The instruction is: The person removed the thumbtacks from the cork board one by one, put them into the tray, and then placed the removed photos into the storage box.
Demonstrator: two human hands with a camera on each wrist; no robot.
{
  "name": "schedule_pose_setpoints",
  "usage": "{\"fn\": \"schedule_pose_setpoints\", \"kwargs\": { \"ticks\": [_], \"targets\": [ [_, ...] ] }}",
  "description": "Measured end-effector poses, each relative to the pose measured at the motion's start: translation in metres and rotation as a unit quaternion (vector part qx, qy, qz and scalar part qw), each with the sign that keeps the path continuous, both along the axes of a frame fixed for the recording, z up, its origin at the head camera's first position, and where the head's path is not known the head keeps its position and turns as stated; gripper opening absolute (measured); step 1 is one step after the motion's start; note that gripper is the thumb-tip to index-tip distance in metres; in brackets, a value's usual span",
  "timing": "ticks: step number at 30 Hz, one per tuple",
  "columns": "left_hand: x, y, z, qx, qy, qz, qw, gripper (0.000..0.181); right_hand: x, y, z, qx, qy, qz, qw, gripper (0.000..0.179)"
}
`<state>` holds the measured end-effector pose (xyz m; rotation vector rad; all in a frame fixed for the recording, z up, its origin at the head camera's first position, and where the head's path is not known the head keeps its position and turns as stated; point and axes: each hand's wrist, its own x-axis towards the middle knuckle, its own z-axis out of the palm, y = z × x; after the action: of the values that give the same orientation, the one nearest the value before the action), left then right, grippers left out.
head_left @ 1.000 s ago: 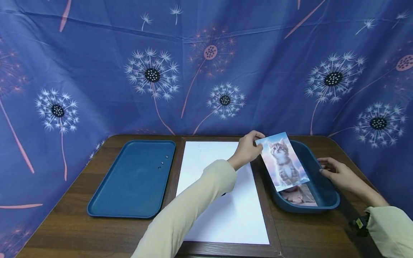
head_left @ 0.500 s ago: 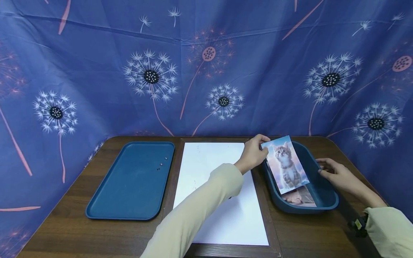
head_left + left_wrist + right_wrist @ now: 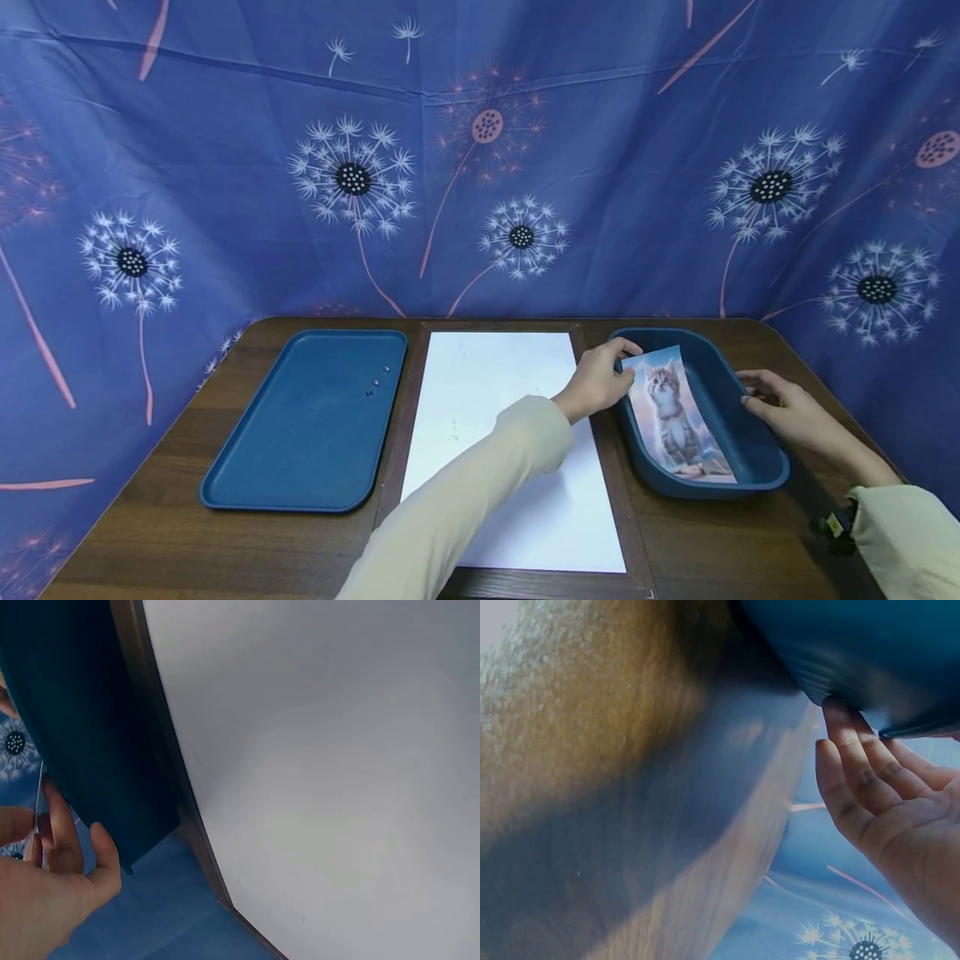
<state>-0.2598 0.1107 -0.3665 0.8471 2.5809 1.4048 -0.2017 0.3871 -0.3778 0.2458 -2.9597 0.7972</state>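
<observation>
A picture card of a kitten [image 3: 667, 417] lies tilted inside a deep blue bin [image 3: 757, 450], over a second picture [image 3: 718, 473] that shows only at its lower end. My left hand [image 3: 598, 379] pinches the card's upper left corner at the bin's left rim. In the left wrist view the card [image 3: 40, 787] appears edge-on between thumb and finger. On the other side of the bin, my right hand [image 3: 791, 412] touches the outer wall near the rim. Its fingers [image 3: 866, 761] extend below that rim in the right wrist view.
A white sheet or board in a brown frame [image 3: 517, 517] lies in the middle of the wooden table [image 3: 135, 550]. Left of it is a flat blue tray [image 3: 300, 425] with several tiny bits near its right edge. A blue dandelion-print cloth [image 3: 615, 125] hangs behind.
My left hand has lowered the kitten card into the bin, moving slightly right and toward me. The card now covers most of the picture beneath. My right hand has stayed at the bin's side.
</observation>
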Motion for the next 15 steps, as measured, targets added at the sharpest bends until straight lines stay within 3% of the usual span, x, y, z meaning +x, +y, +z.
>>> {"fn": "schedule_pose_setpoints", "kwargs": {
  "ticks": [9,15],
  "targets": [
    [0.0006,0.0027,0.0001,-0.036,0.009,-0.017,0.9992,0.035,0.0018,-0.0005,-0.0002,-0.002,0.013,0.005,0.9999,0.038],
    [0.0013,0.0042,0.0029,-0.093,0.049,-0.021,0.9942,0.042,0.0020,-0.0003,-0.0006,-0.003,0.017,0.009,0.9998,0.037]
  ]
}}
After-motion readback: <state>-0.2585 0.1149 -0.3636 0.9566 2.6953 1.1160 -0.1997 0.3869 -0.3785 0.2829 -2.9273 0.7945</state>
